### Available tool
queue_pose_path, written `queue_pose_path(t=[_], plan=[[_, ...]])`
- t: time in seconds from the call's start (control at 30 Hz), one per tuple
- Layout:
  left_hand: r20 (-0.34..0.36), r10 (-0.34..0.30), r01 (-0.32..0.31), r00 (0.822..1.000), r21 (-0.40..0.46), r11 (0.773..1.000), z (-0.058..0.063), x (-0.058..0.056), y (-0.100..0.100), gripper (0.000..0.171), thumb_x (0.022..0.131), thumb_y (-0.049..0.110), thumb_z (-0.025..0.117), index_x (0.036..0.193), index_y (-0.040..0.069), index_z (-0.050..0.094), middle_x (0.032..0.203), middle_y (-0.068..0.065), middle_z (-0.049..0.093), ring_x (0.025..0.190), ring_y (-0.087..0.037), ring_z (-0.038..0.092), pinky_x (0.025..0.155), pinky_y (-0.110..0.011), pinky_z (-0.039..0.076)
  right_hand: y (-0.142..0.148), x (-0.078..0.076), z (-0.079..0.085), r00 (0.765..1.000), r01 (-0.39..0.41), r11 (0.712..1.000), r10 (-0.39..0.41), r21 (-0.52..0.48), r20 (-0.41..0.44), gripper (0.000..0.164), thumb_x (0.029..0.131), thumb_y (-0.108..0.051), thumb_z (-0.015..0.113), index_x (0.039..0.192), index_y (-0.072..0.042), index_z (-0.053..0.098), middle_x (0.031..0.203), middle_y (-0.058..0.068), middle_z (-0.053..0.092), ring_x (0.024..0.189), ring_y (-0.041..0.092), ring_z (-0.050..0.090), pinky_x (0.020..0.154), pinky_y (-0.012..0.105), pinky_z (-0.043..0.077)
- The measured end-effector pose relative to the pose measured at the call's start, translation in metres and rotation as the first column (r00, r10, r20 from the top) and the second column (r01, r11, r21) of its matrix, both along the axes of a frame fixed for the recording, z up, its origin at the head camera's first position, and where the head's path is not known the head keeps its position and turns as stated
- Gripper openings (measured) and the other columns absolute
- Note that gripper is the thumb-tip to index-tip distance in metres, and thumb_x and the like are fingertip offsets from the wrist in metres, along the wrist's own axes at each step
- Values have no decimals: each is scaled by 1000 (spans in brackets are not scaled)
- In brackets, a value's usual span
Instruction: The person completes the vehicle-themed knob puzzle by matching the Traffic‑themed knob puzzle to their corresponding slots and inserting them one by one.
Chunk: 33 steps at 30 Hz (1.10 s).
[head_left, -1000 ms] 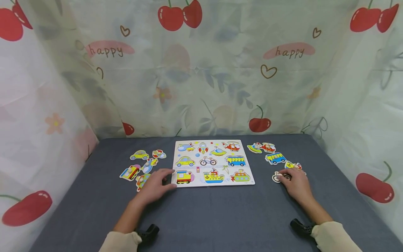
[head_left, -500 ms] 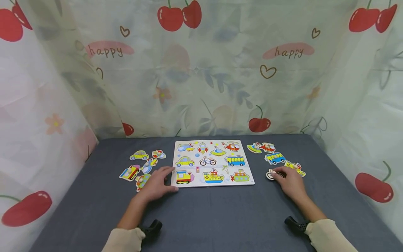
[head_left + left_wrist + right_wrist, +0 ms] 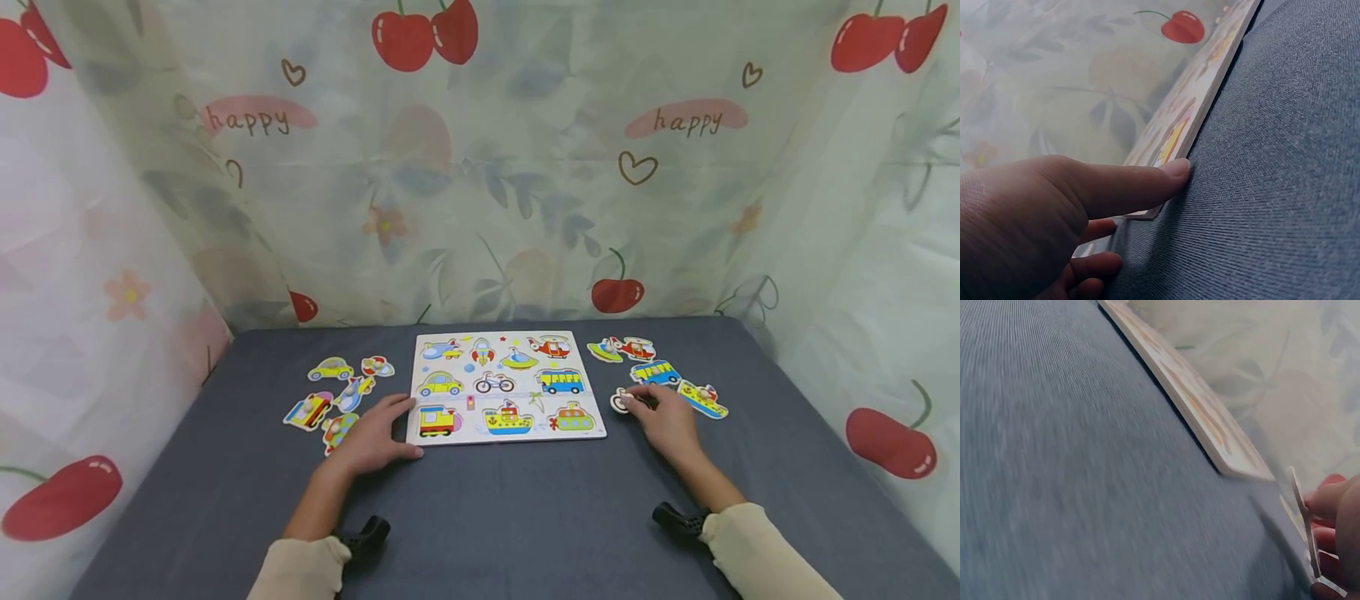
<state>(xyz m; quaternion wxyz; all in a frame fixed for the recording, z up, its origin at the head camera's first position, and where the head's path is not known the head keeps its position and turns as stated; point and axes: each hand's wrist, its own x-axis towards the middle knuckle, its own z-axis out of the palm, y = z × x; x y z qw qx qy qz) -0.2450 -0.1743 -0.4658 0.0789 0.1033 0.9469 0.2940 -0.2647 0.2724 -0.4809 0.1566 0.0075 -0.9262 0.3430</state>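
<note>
A white wooden puzzle board (image 3: pixel 542 432) printed with vehicles lies at the middle of the table. At its front left corner, my left hand (image 3: pixel 371 435) touches the board with the thumb against the front edge and fingertips at the left edge; the left wrist view shows the thumb (image 3: pixel 1129 186) stretched out straight. To the right of the board, my right hand (image 3: pixel 669 423) pinches a bicycle puzzle piece (image 3: pixel 618 402), partly hidden by the fingers. In the right wrist view that piece (image 3: pixel 1305 525) is held tilted on edge, near the board's corner (image 3: pixel 1235 469).
Left of the board lie a yellow car piece (image 3: pixel 331 369), a train piece (image 3: pixel 308 411) and several others. On the right are a flying saucer piece (image 3: pixel 604 350), a helicopter piece (image 3: pixel 638 348), a bus piece (image 3: pixel 655 372) and a boat piece (image 3: pixel 702 399). A printed curtain (image 3: pixel 480 208) borders the table.
My right hand has picked up the bicycle piece and carried it left toward the board, uncovering the boat piece. My left hand has stayed at the board's corner.
</note>
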Motion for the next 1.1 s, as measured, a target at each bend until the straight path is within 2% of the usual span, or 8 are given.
queue_pose_path(t=[0.23,0.43,0.7,0.87,1.1], plan=[[-7,-4,5,1000,9,1000,0,1,0,78,79,32,80,145,8,46,149,-15,39,135,-37,37,106,-55,34,-21,-7,4,1000,12,999,-11,-48,16,22,91,-17,70,107,-2,71,101,15,67,93,30,59,80,44,45],[-13,-3,3,1000,32,999,-1,2,0,75,83,32,77,145,7,45,150,-15,40,137,-36,35,108,-54,30,-37,-14,6,1000,-12,997,13,-79,11,23,92,-19,69,108,-2,70,102,15,67,94,30,59,81,45,47],[-16,3,-2,1000,33,999,-1,2,-1,76,83,31,77,147,6,43,150,-14,41,137,-36,35,109,-53,29,-54,-23,5,999,-43,996,43,-75,-5,21,90,-17,70,105,-1,71,100,14,65,92,29,58,81,44,47],[-27,3,-2,1000,28,1000,-1,1,0,77,83,32,77,147,7,42,149,-13,41,137,-35,35,109,-53,29,-65,-29,6,998,-50,994,52,-96,22,20,91,-19,70,104,-3,70,100,12,65,92,27,57,82,42,46],[-27,2,-1,1000,26,1000,-3,0,-1,78,83,32,78,148,7,41,150,-12,41,138,-34,35,110,-52,29,-81,-35,9,996,-85,994,86,-67,25,19,91,-19,69,103,-4,71,98,10,65,92,25,58,82,42,46]])
